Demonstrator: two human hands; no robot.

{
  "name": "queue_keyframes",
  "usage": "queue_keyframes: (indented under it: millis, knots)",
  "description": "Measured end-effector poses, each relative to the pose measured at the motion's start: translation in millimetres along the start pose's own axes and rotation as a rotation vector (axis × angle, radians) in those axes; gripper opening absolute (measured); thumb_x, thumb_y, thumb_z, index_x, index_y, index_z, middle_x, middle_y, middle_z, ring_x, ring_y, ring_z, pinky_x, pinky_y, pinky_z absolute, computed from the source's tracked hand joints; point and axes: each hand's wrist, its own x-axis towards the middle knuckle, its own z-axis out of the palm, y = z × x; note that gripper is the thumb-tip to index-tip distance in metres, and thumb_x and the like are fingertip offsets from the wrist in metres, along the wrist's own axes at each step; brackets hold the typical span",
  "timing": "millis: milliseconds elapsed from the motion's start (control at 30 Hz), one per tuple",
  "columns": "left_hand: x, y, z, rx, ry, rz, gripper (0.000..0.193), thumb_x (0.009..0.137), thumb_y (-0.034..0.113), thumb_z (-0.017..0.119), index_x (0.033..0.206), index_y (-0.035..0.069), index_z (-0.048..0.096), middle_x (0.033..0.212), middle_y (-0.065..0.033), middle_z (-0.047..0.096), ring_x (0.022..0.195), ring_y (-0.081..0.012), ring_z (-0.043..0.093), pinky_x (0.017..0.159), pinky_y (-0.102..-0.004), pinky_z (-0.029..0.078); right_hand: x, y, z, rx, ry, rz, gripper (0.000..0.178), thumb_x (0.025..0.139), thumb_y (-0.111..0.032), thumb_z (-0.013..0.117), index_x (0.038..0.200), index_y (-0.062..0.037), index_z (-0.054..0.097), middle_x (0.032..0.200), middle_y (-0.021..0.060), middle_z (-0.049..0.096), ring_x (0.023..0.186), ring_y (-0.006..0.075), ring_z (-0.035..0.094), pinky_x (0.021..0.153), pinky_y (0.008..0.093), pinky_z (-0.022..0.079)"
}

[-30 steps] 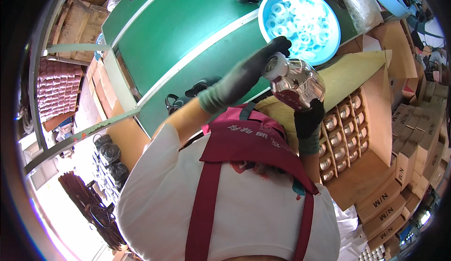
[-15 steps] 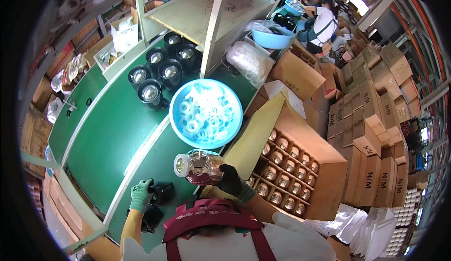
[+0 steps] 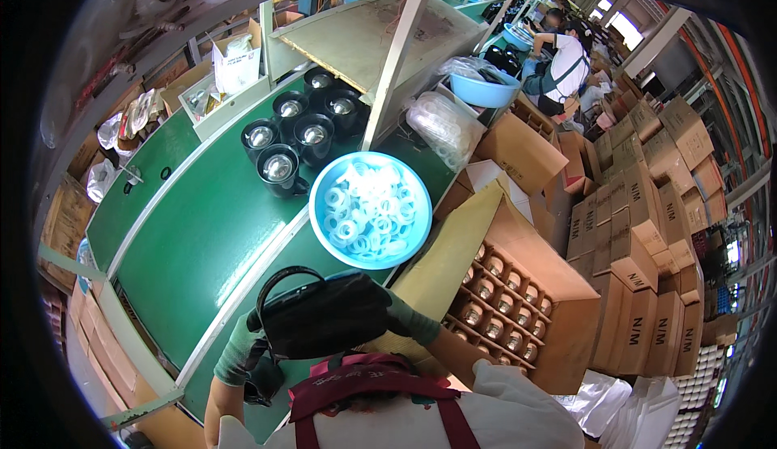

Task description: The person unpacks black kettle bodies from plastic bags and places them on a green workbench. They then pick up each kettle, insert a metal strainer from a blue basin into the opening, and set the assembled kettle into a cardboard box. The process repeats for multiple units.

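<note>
In front of my chest I hold a glossy black jug body [image 3: 328, 315] lying sideways, its curved handle loop toward the left. My left hand [image 3: 243, 344], in a green glove with dark fingers, is closed at the handle end. At the other end my right hand [image 3: 411, 318], gloved alike, grips the jug; its fingertips are partly hidden. The glass liner is out of sight, and whether it sits inside the jug cannot be seen. Below my left hand another black jug piece [image 3: 263, 380] rests on the green bench. Beyond stands a light-blue basin [image 3: 317, 235] of translucent rings [image 3: 368, 210].
Several black jugs with shiny liners [image 3: 279, 167] stand on the green conveyor [image 3: 202, 230]. An open carton [image 3: 558, 287] of glass liners in dividers is at my right. A metal post [image 3: 401, 61] rises beyond the basin. Stacked cartons [image 3: 639, 230] and a co-worker [image 3: 562, 65] are farther off.
The glass liner in my right hand has gone from view. My left hand has lifted a black jug body from the bench, and both hands now hold it. The view has shifted slightly.
</note>
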Motion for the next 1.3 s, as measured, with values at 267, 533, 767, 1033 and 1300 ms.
queue_keyframes:
  millis: [267, 533, 767, 1033, 1300]
  knots:
    - [-1.7, 46.5, -0.8, 0.367, -0.100, 0.223, 0.075, 0.076, 0.010, 0.083, 0.142, -0.003, 0.051, 0.134, -0.0097, 0.064, 0.119, -0.0161, 0.058, 0.107, -0.0340, 0.042, 49.5, -16.0, -20.5, -0.390, -0.157, -0.001, 0.079, 0.081, -0.020, 0.079, 0.149, -0.0051, 0.042, 0.146, 0.0086, 0.050, 0.135, 0.0209, 0.047, 0.115, 0.0371, 0.036]
    - [5.7, -74.5, -63.7, 0.033, 0.348, 0.216, 0.099, 0.062, 0.009, 0.087, 0.148, -0.003, 0.040, 0.144, -0.0123, 0.051, 0.133, -0.0236, 0.047, 0.114, -0.0361, 0.035, 99.8, -31.7, 31.7, 0.118, -0.057, 0.284, 0.083, 0.085, -0.010, 0.075, 0.154, -0.0015, 0.030, 0.151, 0.0149, 0.042, 0.142, 0.0254, 0.038, 0.118, 0.0404, 0.034]
    - [-12.0, -147.4, -108.2, -0.185, 0.533, -0.046, 0.064, 0.096, 0.027, 0.067, 0.147, -0.002, 0.042, 0.128, -0.0078, 0.060, 0.109, -0.0175, 0.059, 0.090, -0.0302, 0.052, 244.9, -14.7, 124.4, -0.630, -0.377, -0.044, 0.063, 0.082, -0.002, 0.075, 0.139, 0.0006, 0.050, 0.147, 0.0153, 0.044, 0.137, 0.0271, 0.045, 0.107, 0.0374, 0.047]
    - [-135.7, -180.1, -79.7, 0.941, 0.480, -0.156, 0.058, 0.066, 0.033, 0.076, 0.120, 0.014, 0.065, 0.113, -0.0172, 0.061, 0.103, -0.0446, 0.059, 0.088, -0.0543, 0.050, 484.0, 93.1, 91.0, -2.338, -0.084, -0.608, 0.031, 0.090, -0.019, 0.054, 0.116, -0.0127, 0.069, 0.140, 0.0151, 0.052, 0.125, 0.0374, 0.049, 0.099, 0.0574, 0.043]
    - [-93.2, -170.5, -98.0, 1.103, 0.269, -0.117, 0.030, 0.063, 0.027, 0.085, 0.084, 0.016, 0.068, 0.097, -0.0112, 0.062, 0.087, -0.0362, 0.063, 0.075, -0.0473, 0.052, 417.4, 9.3, 90.3, -1.993, -0.397, -0.456, 0.065, 0.082, -0.040, 0.071, 0.135, -0.0070, 0.053, 0.144, 0.0205, 0.045, 0.129, 0.0399, 0.046, 0.105, 0.0532, 0.040]
